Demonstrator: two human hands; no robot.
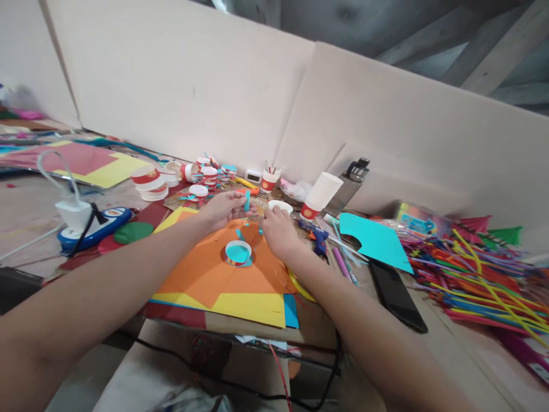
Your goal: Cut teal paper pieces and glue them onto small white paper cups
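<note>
My left hand pinches a small teal paper strip, held upright above the orange sheets. Close by on the right, my right hand has its fingers drawn together; a bit of teal shows under the fingertips, but I cannot make out what they hold. Below both hands, a cut-down paper cup ring with a teal disc inside rests on orange paper. Another teal scrap lies just behind it. A white round piece is partly behind my right hand.
Cut red-and-white cups and small finished-looking cup pieces stand at the back left. Stacked cups, a bottle, a blue glue gun, a phone and pipe cleaners lie rightward. A power strip sits left.
</note>
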